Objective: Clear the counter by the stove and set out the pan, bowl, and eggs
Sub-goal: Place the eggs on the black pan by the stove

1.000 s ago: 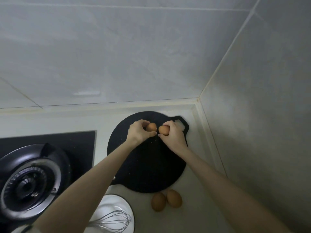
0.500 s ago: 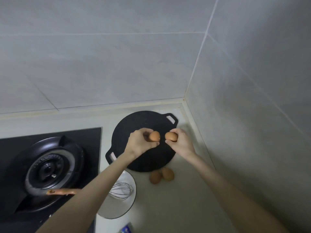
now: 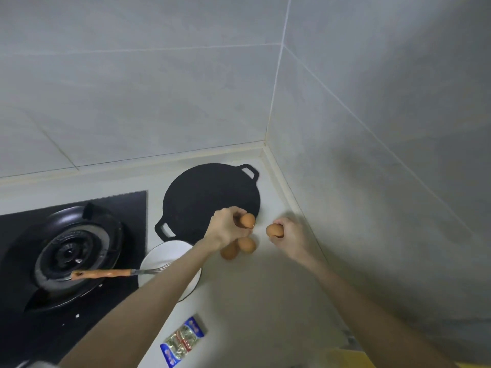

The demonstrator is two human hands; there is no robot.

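A flat black pan point(image 3: 207, 197) with two loop handles lies on the counter in the back corner. My left hand point(image 3: 225, 228) grips a brown egg point(image 3: 247, 220) at the pan's near right edge. Right of the pan, my right hand point(image 3: 291, 235) holds a second brown egg point(image 3: 274, 230) above the counter. Two more eggs point(image 3: 239, 248) lie on the counter just below my left hand, partly hidden by it. A white bowl point(image 3: 164, 254) with a whisk point(image 3: 106, 273) in it stands in front of the pan, partly covered by my left forearm.
A black gas stove point(image 3: 66, 251) fills the left side, and the whisk's orange handle reaches over its burner. A blue and silver packet point(image 3: 183, 341) lies on the counter near the front. Tiled walls close the counter at the back and right. Something yellow point(image 3: 345, 358) shows at the bottom edge.
Both hands have come toward me with their eggs, from over the pan's middle to its near right edge, and have moved apart. The camera has pulled back, bringing the packet into view.
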